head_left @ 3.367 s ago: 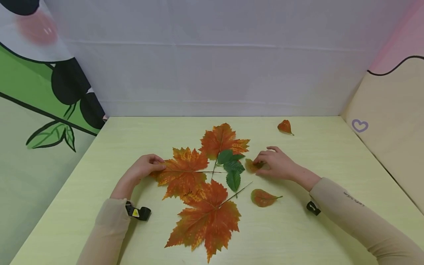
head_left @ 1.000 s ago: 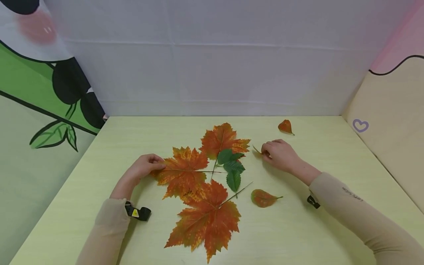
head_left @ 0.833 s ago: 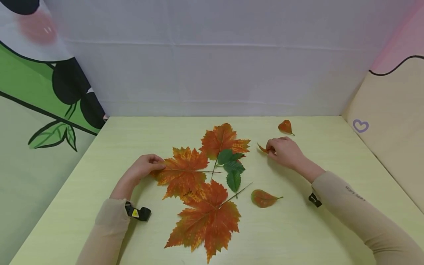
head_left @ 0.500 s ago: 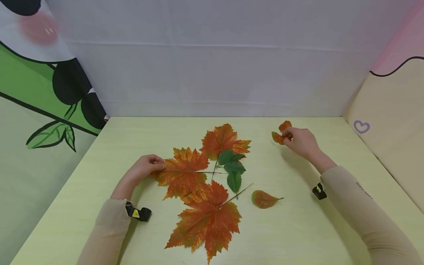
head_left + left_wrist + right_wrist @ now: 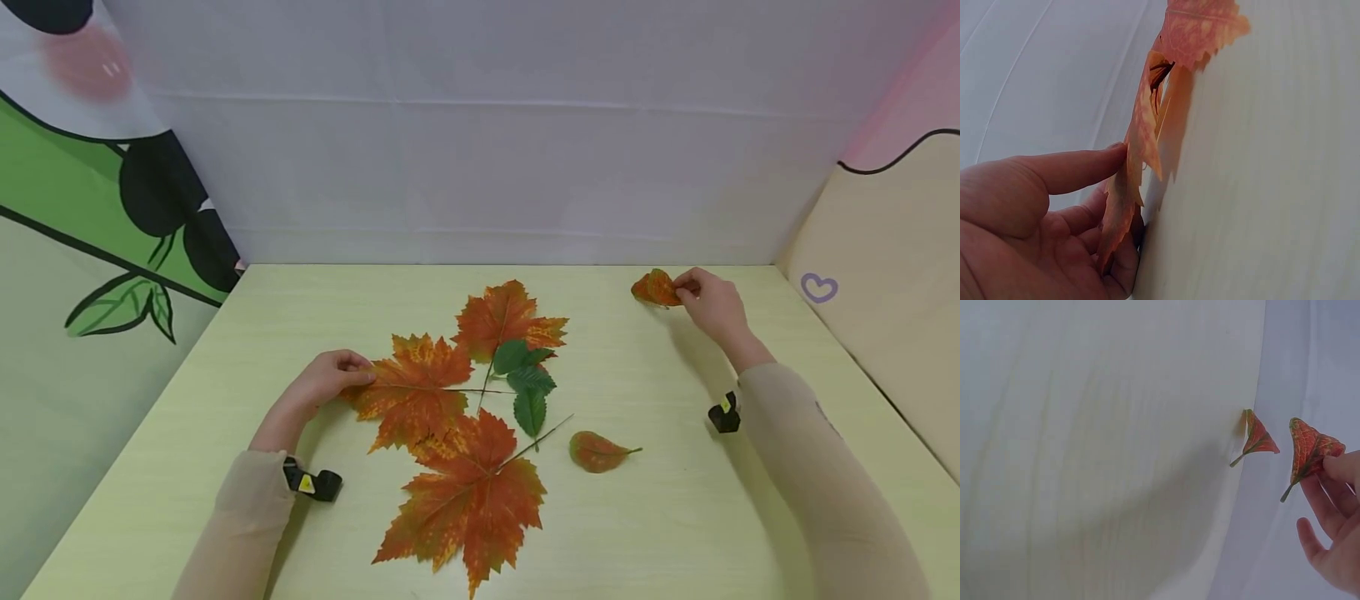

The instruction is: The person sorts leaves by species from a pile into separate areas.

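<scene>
right hand (image 5: 711, 307) pinches veined red leaf (image 5: 1311, 445) near table's (image 5: 697, 517) far edge; left hand (image 5: 327, 377) pinches maple leaf (image 5: 420, 392). likely light, bendy; stem (image 5: 1287, 494) safest grip.

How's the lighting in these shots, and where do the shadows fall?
Head view: even light, a soft shadow on the table beside the right sleeve; left wrist view: the orange leaf pinched by the left hand shades the table; right wrist view: greyish, a broad soft shadow across the table.
</scene>
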The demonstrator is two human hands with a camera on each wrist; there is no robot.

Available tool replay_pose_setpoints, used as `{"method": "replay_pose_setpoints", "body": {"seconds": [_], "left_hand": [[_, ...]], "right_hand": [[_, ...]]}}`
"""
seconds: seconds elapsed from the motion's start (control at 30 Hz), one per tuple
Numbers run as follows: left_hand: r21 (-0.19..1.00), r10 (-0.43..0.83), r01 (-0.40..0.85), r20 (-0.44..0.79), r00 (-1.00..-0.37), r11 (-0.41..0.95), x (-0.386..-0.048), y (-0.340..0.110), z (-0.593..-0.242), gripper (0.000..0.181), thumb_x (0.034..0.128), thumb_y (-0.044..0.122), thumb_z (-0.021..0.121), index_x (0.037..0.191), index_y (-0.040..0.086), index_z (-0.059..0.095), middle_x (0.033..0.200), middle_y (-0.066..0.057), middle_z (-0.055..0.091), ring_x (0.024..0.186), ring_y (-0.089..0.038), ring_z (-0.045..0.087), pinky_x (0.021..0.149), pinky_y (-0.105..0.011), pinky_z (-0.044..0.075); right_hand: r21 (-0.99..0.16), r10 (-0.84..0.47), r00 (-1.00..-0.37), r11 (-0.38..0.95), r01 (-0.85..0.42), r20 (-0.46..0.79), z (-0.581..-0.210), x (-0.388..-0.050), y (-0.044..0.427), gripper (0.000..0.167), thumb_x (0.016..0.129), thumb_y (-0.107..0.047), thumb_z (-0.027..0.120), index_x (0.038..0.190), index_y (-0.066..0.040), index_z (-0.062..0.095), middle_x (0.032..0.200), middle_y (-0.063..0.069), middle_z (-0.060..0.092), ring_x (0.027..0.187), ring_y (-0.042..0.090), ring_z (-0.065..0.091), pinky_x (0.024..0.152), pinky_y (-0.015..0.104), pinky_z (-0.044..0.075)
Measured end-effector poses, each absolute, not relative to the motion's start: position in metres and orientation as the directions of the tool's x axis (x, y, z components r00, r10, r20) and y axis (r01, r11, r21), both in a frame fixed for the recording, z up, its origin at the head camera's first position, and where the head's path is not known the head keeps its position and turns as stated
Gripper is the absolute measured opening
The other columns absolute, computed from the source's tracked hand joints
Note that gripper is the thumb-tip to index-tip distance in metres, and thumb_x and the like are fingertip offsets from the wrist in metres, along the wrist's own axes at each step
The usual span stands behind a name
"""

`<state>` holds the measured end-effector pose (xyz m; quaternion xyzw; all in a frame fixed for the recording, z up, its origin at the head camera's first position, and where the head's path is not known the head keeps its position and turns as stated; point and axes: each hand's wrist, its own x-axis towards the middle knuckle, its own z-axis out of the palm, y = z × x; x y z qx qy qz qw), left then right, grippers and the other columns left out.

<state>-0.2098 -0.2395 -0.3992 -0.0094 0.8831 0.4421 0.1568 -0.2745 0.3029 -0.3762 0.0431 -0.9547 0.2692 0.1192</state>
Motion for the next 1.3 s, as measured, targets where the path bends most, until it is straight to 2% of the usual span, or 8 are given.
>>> {"method": "replay_pose_setpoints", "body": {"seconds": [0.1,0.33,0.63,0.9,1.13,1.3], "left_hand": [[0.779,0.123,-0.155,-0.285,-0.951,0.608,-0.21,-0.24,-0.4,0.035,0.0876,0.022,0.06,0.111,-0.003,0.053,0.086,-0.004,0.052,0.073,-0.017,0.045,0.065,-0.028,0.039],[0.786,0.131,-0.147,-0.278,-0.951,0.6,-0.21,-0.241,-0.4,0.036,0.0879,0.022,0.06,0.111,-0.004,0.052,0.087,-0.005,0.052,0.073,-0.017,0.045,0.065,-0.029,0.039],[0.784,0.133,-0.145,-0.279,-0.951,0.604,-0.209,-0.242,-0.4,0.036,0.0877,0.022,0.06,0.111,-0.004,0.053,0.088,-0.006,0.053,0.073,-0.017,0.045,0.065,-0.028,0.04],[0.79,0.135,-0.146,-0.277,-0.951,0.595,-0.21,-0.241,-0.4,0.033,0.0875,0.019,0.06,0.109,-0.004,0.053,0.085,-0.005,0.052,0.072,-0.016,0.045,0.064,-0.027,0.04],[0.795,0.133,-0.157,-0.285,-0.949,0.586,-0.211,-0.241,-0.4,0.034,0.0873,0.021,0.061,0.11,-0.004,0.052,0.087,-0.004,0.052,0.073,-0.016,0.046,0.064,-0.027,0.041],[0.793,0.134,-0.156,-0.287,-0.949,0.588,-0.211,-0.242,-0.399,0.034,0.0873,0.021,0.061,0.109,-0.004,0.053,0.087,-0.004,0.052,0.073,-0.016,0.046,0.065,-0.027,0.041]], "right_hand": [[-0.54,0.03,-0.97,0.835,-0.109,0.242,-0.378,-0.28,0.308,0.019,0.093,-0.01,0.047,0.106,0.0,0.056,0.103,0.023,0.06,0.091,0.036,0.056,0.071,0.044,0.04],[-0.588,0.098,-0.969,0.807,-0.057,0.229,-0.381,-0.288,0.314,0.021,0.093,-0.01,0.047,0.108,0.002,0.056,0.108,0.023,0.058,0.095,0.037,0.056,0.066,0.035,0.042],[-0.604,0.163,-0.972,0.797,0.03,0.168,-0.384,-0.297,0.316,0.024,0.093,-0.01,0.045,0.11,0.004,0.054,0.11,0.025,0.056,0.097,0.039,0.052,0.075,0.045,0.041],[-0.606,0.216,-0.969,0.789,0.102,0.117,-0.39,-0.305,0.317,0.027,0.093,-0.01,0.043,0.113,0.005,0.053,0.108,0.025,0.055,0.094,0.037,0.05,0.075,0.043,0.038],[-0.607,0.232,-0.968,0.784,0.126,0.098,-0.393,-0.308,0.317,0.028,0.094,-0.012,0.044,0.115,0.005,0.053,0.106,0.024,0.055,0.09,0.035,0.051,0.067,0.036,0.039],[-0.618,0.223,-0.974,0.773,0.144,0.052,-0.393,-0.308,0.316,0.03,0.094,-0.012,0.044,0.117,0.005,0.052,0.11,0.025,0.054,0.094,0.036,0.052,0.072,0.04,0.041]]}}
